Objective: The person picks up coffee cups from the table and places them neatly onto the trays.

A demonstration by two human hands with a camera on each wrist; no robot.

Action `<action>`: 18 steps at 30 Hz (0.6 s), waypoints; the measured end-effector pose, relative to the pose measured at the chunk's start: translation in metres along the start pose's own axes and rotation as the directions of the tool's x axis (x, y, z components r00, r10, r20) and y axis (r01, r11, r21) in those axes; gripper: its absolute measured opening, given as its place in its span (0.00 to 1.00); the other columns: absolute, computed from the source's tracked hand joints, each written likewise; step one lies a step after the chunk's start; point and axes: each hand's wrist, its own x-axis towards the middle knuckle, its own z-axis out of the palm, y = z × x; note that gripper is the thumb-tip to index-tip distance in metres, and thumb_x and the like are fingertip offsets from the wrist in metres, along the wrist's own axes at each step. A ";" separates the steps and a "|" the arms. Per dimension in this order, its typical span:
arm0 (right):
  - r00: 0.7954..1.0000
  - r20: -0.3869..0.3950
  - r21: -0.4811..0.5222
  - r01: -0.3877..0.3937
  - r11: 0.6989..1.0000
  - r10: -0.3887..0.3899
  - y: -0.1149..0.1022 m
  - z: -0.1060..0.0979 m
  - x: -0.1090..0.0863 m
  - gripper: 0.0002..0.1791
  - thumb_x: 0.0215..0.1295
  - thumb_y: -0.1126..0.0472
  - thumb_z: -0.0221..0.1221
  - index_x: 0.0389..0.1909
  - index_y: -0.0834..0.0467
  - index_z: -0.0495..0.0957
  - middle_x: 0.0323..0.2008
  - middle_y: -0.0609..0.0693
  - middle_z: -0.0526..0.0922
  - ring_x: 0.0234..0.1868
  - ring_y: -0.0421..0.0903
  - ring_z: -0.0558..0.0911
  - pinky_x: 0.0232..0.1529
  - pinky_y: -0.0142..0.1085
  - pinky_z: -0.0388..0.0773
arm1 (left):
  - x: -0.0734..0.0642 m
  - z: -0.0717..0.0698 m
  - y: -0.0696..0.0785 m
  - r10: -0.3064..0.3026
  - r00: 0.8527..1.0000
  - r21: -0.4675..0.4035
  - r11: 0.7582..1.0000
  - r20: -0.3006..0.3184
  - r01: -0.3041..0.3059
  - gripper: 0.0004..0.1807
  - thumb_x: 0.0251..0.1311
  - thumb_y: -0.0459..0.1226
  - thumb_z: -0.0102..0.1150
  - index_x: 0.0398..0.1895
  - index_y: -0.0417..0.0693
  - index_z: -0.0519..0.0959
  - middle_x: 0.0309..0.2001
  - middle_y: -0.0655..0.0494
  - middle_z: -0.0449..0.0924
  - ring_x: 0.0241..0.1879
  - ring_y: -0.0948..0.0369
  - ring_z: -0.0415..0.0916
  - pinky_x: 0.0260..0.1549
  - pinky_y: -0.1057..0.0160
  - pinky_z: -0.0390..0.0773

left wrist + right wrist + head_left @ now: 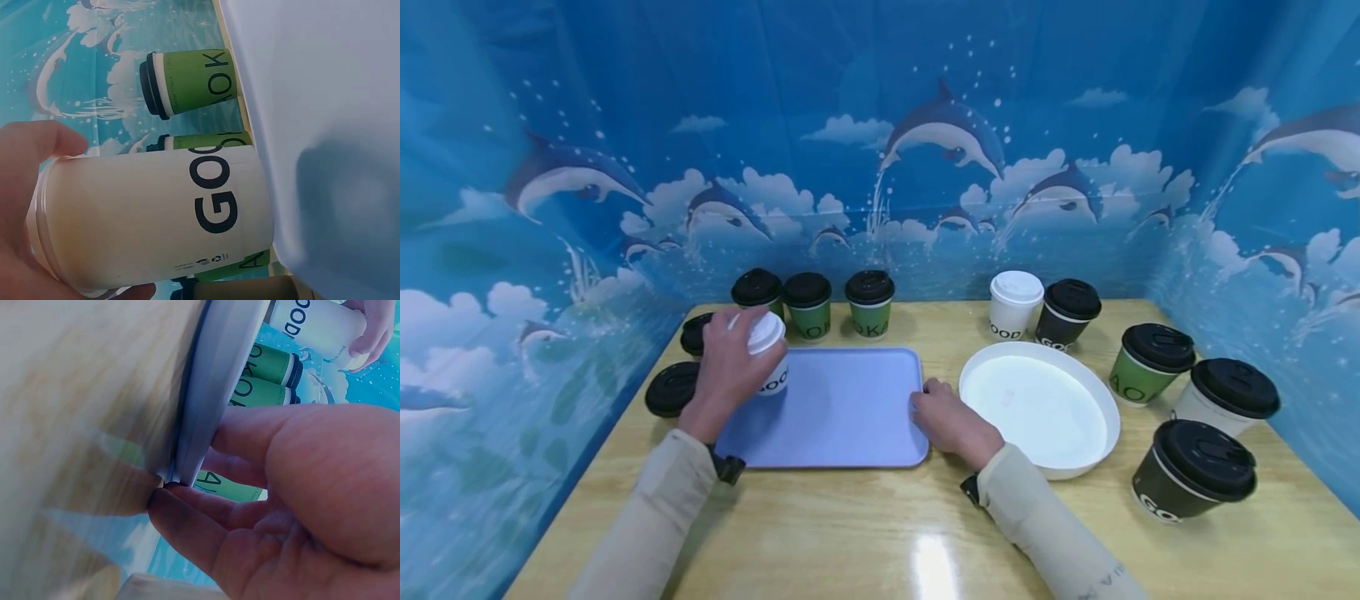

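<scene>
My left hand [731, 364] grips a white paper cup [144, 219] with a white lid by its lid end, fingers and thumb around it. The cup is upright at the left part of a lavender tray [850, 408], and dark letters show on its side. In the left wrist view its base overlaps the tray's edge, and a shadow lies on the tray surface. My right hand [951, 421] holds the tray's right rim, thumb against the rim [209, 394] and fingertips low at the tabletop.
Green cups with black lids [870, 304] stand behind the tray; black-lidded cups [672, 388] are at its left. Right of it lies a round white dish [1037, 408]. Beyond stand a white cup [1015, 304] and several black-lidded cups [1195, 467]. A dolphin-printed curtain [850, 167] encloses the table.
</scene>
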 end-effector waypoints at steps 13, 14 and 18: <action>0.999 -0.020 0.017 0.029 0.999 -0.029 0.003 0.001 0.001 0.16 0.79 0.62 0.53 0.57 0.67 0.80 0.57 0.70 0.75 0.56 0.64 0.76 0.57 0.55 0.77 | 0.008 0.017 -0.014 0.063 0.997 -0.006 0.998 -0.041 -0.064 0.35 0.64 0.46 0.65 0.73 0.45 0.70 0.72 0.34 0.58 0.66 0.37 0.59 0.55 0.34 0.72; 1.000 -0.018 0.016 0.026 1.000 -0.026 0.003 0.001 0.001 0.16 0.79 0.62 0.53 0.57 0.67 0.80 0.57 0.69 0.75 0.57 0.63 0.76 0.57 0.55 0.77 | 0.008 0.017 -0.015 0.063 0.997 -0.005 0.998 -0.043 -0.063 0.35 0.64 0.45 0.65 0.73 0.45 0.70 0.72 0.34 0.58 0.66 0.36 0.59 0.55 0.34 0.72; 1.000 -0.012 0.025 0.017 1.000 -0.017 0.003 0.001 0.001 0.16 0.79 0.62 0.53 0.58 0.67 0.79 0.58 0.69 0.74 0.58 0.63 0.76 0.58 0.56 0.77 | 0.010 0.019 -0.017 0.046 0.998 -0.005 0.999 -0.041 -0.047 0.35 0.65 0.45 0.64 0.74 0.45 0.69 0.74 0.34 0.56 0.68 0.36 0.57 0.57 0.34 0.70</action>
